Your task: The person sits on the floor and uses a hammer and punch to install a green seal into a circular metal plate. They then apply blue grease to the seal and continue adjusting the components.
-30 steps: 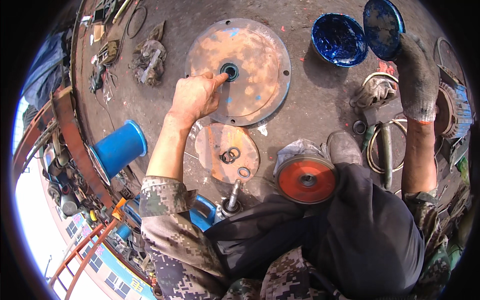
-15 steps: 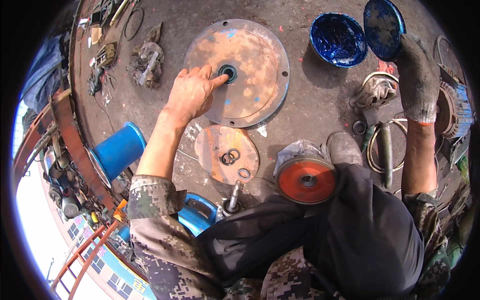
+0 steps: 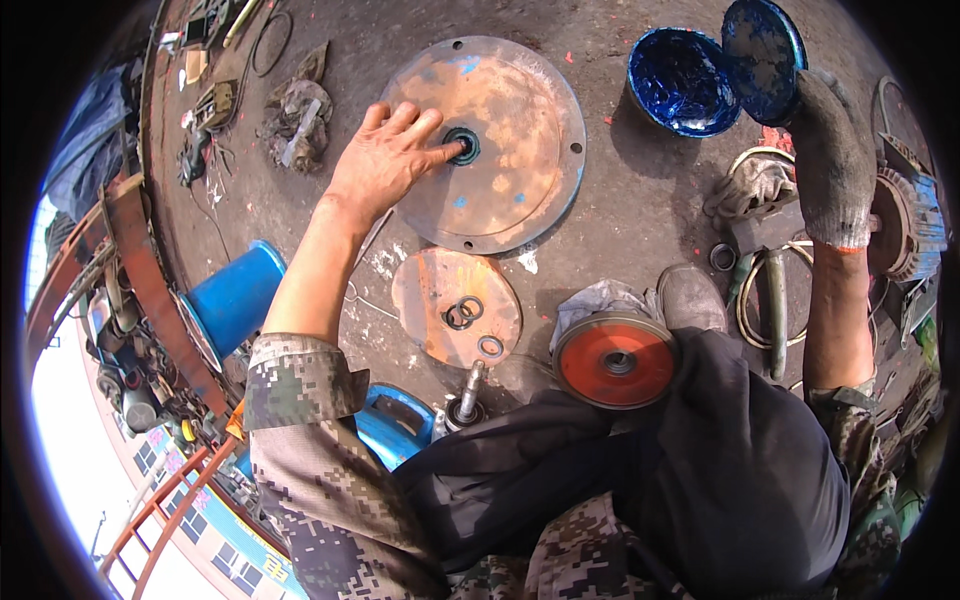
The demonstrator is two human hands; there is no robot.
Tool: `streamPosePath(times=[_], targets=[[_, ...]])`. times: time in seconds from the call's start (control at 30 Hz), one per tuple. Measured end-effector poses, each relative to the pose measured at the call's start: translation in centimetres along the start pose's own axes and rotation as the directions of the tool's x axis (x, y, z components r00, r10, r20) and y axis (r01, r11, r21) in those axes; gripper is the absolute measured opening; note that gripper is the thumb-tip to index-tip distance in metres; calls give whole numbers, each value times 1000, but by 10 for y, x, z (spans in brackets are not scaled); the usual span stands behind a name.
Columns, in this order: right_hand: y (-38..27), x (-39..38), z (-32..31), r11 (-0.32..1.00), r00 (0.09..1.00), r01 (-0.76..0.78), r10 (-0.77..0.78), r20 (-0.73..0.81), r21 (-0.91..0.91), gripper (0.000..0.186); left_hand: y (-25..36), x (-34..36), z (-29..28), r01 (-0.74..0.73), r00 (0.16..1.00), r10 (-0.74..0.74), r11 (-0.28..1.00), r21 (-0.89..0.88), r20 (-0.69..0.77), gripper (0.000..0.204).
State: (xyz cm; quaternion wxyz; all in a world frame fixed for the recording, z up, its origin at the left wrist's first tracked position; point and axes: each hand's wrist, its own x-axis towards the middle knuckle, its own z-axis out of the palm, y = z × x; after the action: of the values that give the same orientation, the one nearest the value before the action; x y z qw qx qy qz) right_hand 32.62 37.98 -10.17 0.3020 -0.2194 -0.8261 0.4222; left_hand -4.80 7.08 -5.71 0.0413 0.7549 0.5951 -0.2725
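Observation:
A large round metal plate (image 3: 530, 150), rusty tan with blue paint specks, lies flat on the ground ahead. My bare left hand (image 3: 392, 160) reaches over its left side, one finger touching the greasy dark-green ring (image 3: 461, 147) at its centre. The other fingers are apart and hold nothing. In a grey work glove, my right hand (image 3: 835, 150) grips a round blue lid (image 3: 765, 62) by its lower right edge, tilted up beside an open bucket (image 3: 690, 118). Dark blue grease coats the bucket's inside. The glove hides part of my right fingers.
A smaller rusty disc (image 3: 425, 290) with several rings on it lies nearer me. Close to my shoe (image 3: 692, 298) leans a red-faced wheel (image 3: 590, 370). A metal shaft (image 3: 468, 392) stands by a blue part (image 3: 395, 425). A blue drum (image 3: 235, 295) is at left, a motor (image 3: 905, 225) at right.
My left hand's finger has shifted slightly at the central ring, and its other fingers have lifted and bunched a little. The right hand still holds the lid. The whole view has shifted slightly.

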Motion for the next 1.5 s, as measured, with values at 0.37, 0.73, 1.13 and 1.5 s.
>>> streamPosePath(times=[0.37,0.73,1.13,1.5], targets=[[-2,-4,-3,998,1000,12,-13,-16,-55,36,-6,-4,25,13,999,-14,1000,-10,-46,52],[-1,0,-25,962,998,55,-53,15,-267,41,7,-18,16,59,996,-60,998,-19,-60,46],[-11,2,-12,986,994,-94,101,47,-139,29,71,-10,18,439,880,-471,765,-471,56,64],[-16,1,-12,981,998,11,-22,-53,-196,22,66,-57,-20,562,814,-499,547,-620,298,72]])
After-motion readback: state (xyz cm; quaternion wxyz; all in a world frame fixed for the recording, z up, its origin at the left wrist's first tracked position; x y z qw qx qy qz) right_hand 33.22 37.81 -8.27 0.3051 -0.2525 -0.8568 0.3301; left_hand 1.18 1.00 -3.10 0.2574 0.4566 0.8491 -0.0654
